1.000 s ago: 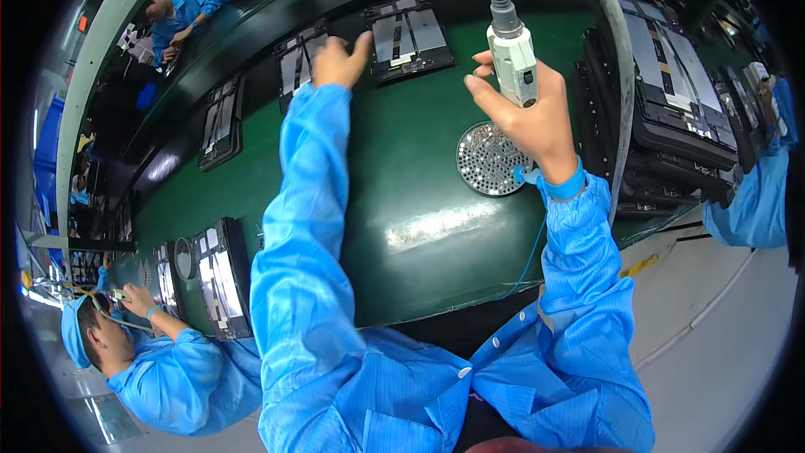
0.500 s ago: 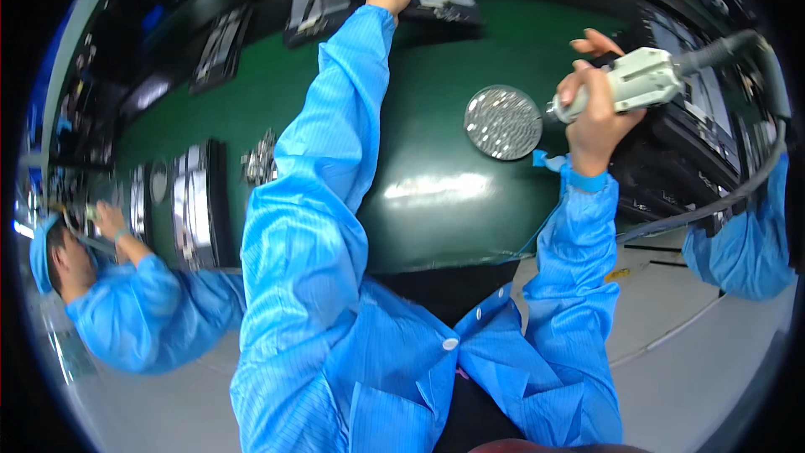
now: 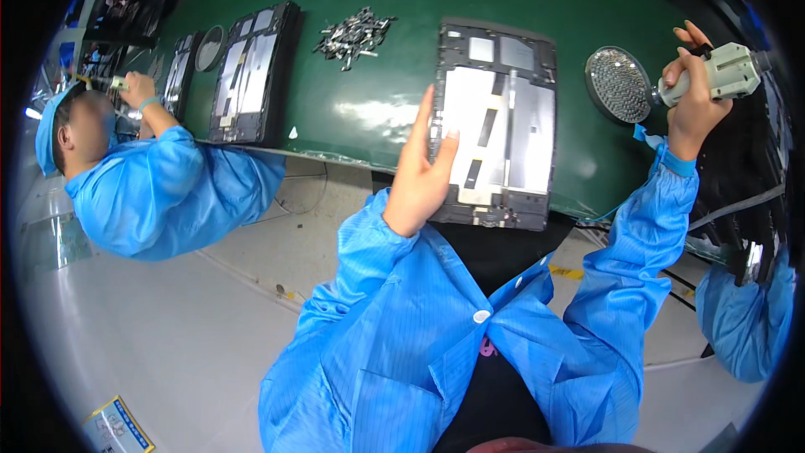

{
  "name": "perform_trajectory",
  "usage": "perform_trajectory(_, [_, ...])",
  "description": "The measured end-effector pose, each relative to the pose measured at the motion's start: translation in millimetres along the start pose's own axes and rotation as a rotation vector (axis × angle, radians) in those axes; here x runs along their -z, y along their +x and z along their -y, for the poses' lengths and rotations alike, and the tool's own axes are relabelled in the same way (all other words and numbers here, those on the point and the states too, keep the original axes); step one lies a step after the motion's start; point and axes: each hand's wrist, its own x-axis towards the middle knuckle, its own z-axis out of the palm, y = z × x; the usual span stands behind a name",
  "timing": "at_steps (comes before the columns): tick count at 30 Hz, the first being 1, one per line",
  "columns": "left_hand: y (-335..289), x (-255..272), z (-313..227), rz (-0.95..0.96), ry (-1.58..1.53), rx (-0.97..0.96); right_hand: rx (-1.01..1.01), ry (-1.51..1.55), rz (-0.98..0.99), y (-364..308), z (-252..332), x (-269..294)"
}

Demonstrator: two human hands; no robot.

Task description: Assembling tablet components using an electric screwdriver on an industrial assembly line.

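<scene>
In front of me at the table's near edge lies an opened tablet point(image 3: 524, 143), its silver battery cells and black frame showing. My left hand point(image 3: 422, 172) grips its left side, thumb over the face and a finger along the edge. My right hand point(image 3: 696, 105) is closed around a pale green electric screwdriver point(image 3: 728, 74) with a dark cable end. The driver's metal tip points left, at the rim of a round dish point(image 3: 618, 84) packed with small shiny pieces. Those pieces are too small to name.
A heap of small black and silver parts point(image 3: 352, 36) lies on the green table point(image 3: 360, 109). Left of it stands a stack of opened tablets point(image 3: 251, 75). A co-worker point(image 3: 151, 176) in blue works at the far left. Dark stacked devices point(image 3: 742, 159) stand at the right.
My left hand has come back from the far side of the table, and a tablet now lies before me in its grip. The screwdriver stays in my right hand; the view has shifted.
</scene>
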Motion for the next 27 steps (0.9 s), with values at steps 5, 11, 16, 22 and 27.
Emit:
perform_trajectory(5, [-5.8,21.9,-22.2,0.041,0.493,-0.042,0.025,-0.001,0.021,-5.9,-1.8,-2.2])
perform_trajectory(11, [74.2,129.2,-9.0,-0.353,0.922,-0.409,0.041,0.0,0.025,-4.3,-3.0,1.6])
perform_trajectory(16, [109.1,155.1,25.1,-0.129,0.827,-0.238,0.046,-0.047,0.036,-6.2,-11.3,2.9])
perform_trajectory(22, [101.6,145.6,8.2,-0.276,0.771,-0.39,-0.133,0.192,0.174,1.6,-19.9,-7.2])
perform_trajectory(27, [146.0,39.7,-18.9,-0.013,0.446,-0.525,-0.113,0.047,0.25,6.1,-20.6,-10.6])
